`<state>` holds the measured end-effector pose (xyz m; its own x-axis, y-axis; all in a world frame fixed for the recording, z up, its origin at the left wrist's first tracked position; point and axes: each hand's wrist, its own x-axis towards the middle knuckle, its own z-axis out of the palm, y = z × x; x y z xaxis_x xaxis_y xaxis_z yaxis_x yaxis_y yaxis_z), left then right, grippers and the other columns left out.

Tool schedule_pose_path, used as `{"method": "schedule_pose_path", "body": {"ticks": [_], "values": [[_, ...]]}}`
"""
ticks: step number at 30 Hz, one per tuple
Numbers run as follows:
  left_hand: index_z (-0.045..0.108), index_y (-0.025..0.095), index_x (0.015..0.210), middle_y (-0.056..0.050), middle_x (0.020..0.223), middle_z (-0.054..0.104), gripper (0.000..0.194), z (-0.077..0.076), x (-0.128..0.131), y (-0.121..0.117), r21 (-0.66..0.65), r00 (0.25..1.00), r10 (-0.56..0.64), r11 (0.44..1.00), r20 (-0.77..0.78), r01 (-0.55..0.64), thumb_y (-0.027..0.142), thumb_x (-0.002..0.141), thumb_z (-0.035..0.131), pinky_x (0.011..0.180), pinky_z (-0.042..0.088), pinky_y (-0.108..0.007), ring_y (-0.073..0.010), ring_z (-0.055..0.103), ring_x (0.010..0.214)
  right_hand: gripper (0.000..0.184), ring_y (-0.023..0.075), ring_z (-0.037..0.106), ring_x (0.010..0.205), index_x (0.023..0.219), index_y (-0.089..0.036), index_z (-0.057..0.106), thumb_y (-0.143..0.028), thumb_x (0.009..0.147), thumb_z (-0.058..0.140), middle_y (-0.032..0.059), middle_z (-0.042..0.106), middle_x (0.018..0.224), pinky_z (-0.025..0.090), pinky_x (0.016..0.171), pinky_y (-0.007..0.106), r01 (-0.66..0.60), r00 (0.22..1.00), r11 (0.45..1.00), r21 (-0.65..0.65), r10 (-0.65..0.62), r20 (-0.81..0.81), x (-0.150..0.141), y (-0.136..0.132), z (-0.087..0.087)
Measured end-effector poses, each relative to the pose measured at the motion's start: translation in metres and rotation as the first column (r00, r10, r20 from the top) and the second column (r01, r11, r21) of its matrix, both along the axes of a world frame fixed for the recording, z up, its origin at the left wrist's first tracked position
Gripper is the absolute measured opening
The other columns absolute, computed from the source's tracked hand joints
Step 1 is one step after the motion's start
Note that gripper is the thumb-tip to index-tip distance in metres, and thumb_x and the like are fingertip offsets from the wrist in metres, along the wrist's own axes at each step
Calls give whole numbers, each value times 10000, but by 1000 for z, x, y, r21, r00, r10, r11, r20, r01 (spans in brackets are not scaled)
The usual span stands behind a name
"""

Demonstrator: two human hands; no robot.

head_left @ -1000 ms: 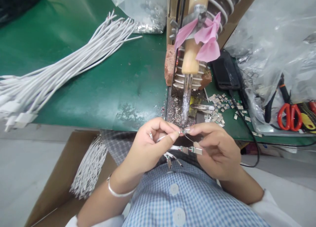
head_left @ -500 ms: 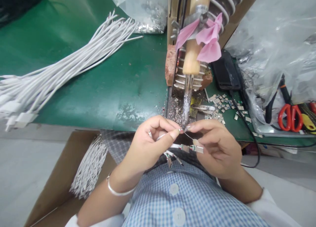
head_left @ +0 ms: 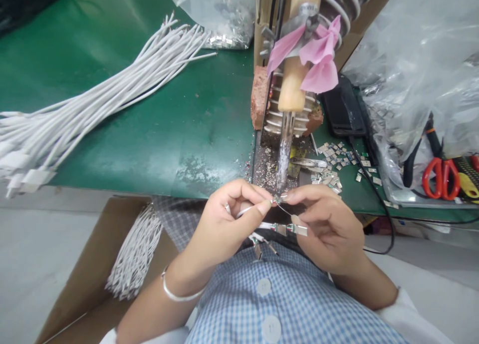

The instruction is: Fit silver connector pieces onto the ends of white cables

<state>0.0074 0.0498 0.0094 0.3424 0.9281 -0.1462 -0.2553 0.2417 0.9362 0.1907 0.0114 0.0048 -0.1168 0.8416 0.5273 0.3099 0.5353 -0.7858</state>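
My left hand (head_left: 230, 224) is closed, pinching the end of a white cable (head_left: 245, 210) between thumb and forefinger. My right hand (head_left: 331, 229) is closed too, its fingertips on a small metal USB connector (head_left: 283, 197) and a thin solder wire (head_left: 285, 210). Cable end and connector meet just below the tip of a fixed soldering iron (head_left: 283, 159); whether they touch it I cannot tell. Several white cable ends with metal connectors (head_left: 299, 229) hang below my fingers, apparently from my left palm.
Loose connectors (head_left: 333, 157) lie right of the iron, near a phone (head_left: 342, 107). Red-handled scissors (head_left: 441, 178) rest on the right. A bundle of white cables (head_left: 112, 94) lies on the green table (head_left: 194, 119). Below left, a cardboard box (head_left: 86, 264) holds more cables.
The connector and cable end have come slightly lower and closer together under the iron's tip. My right fingertips have shifted a little downward; the left hand keeps its pinch.
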Motion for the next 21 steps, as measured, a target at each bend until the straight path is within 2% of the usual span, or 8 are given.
{"method": "schedule_pose_path", "body": {"ticks": [12,21], "values": [[679,198,721,19,836,760,142,4,4,3,18,1000,12,1000,-19,-12,98,814,720,553,447,-148,-65,607,656,235,126,646,992,876,-193,561,16,781,611,31,661,1030,560,869,282,55,998,998,27,-55,-26,-3,2,0],[670,195,708,6,826,756,137,7,4,3,9,999,13,1000,-44,-12,119,806,727,519,417,-173,-75,572,613,216,175,669,939,857,-222,565,-27,783,623,34,682,1002,592,796,354,88,996,996,15,-88,1,-4,2,2]]}}
